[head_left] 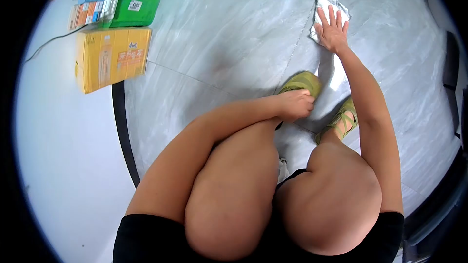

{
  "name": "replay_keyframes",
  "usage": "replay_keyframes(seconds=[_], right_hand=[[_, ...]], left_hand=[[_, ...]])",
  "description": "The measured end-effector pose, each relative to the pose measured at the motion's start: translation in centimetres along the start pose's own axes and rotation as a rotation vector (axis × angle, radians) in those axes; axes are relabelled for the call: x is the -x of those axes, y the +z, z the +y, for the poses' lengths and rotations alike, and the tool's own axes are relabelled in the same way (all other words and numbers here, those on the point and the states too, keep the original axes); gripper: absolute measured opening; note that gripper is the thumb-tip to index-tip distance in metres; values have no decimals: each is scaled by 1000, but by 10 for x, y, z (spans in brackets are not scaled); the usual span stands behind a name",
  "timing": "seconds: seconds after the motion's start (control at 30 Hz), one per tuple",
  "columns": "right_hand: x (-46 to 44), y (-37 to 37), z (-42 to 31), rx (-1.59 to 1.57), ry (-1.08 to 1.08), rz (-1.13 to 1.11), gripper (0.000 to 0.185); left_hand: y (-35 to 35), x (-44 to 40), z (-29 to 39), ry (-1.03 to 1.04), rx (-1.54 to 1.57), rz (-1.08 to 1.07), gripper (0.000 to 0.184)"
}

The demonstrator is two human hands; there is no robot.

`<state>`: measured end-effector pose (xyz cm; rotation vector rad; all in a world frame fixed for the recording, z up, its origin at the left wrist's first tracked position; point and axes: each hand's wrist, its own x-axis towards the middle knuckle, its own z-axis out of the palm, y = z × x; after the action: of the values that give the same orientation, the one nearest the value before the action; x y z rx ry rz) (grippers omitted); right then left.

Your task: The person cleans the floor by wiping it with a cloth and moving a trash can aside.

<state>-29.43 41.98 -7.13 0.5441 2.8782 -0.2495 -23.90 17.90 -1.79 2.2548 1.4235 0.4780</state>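
Resting flat and splayed, our right hand [334,36] lies over a white cloth [327,0], far right on the grey floor [219,34]. Our left hand [296,104] curls at the left shoe [303,80]; whether it grips anything, we cannot tell. Risks, we judge: cloth bunching under uneven pressure; balance lost through long reach. Obstructing nearer floor: left shoe, right shoe [349,106]. Far left: yellow carton [114,58], green bin [141,0].

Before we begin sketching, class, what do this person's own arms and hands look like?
The left hand and right hand are ungloved, with no ring, watch or bracelet visible. The arms are bare below short black sleeves.
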Motion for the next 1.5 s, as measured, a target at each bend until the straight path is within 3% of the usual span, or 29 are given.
replay_keyframes(seconds=[0.23,0.33,0.43,0.5,0.6,0.63,0.73,0.83,0.9,0.93,1.03,1.1,1.23,1.27,1.43,1.47,1.5], right_hand=[[-1,3,18,95,-196,-51,59],[-2,-6,4,154,-69,-159,59],[2,-17,-6,137,5,-226,59],[0,-11,-1,93,-23,-195,59],[8,-3,-5,110,-61,-62,58],[12,-1,-10,122,-134,-47,58],[37,2,-54,248,-389,-30,59],[87,27,-111,101,-840,1,57],[122,27,-153,44,-1045,-190,56],[133,6,-171,80,-1133,-309,61],[103,6,-170,-75,-1386,-312,63],[83,5,-165,10,-1272,-251,60],[46,11,-125,82,-481,63,61],[36,26,-105,53,-420,198,61],[15,57,-112,71,-234,337,65],[22,58,-125,10,-317,330,67],[36,43,-145,-4,-449,235,68]], left_hand=[[-21,12,31,-202,-170,164,9],[-31,39,42,-421,-326,89,9],[-32,72,52,-452,-434,-63,9],[-16,118,60,-533,-329,-256,9],[-22,195,65,-843,-284,-246,8],[-25,211,66,-972,-271,-260,9],[-4,246,67,-1136,-112,131,10],[9,248,61,-1321,-118,290,12],[3,235,54,-1397,-149,236,15],[9,240,50,-1303,-146,414,11],[7,243,54,-1329,-42,471,10],[13,244,49,-1312,-48,502,10],[29,242,60,-1355,-110,473,8],[30,241,60,-1384,-134,435,7],[32,234,50,-1498,-187,103,5],[30,231,48,-1538,-167,49,9],[29,230,51,-1495,-134,172,9]])
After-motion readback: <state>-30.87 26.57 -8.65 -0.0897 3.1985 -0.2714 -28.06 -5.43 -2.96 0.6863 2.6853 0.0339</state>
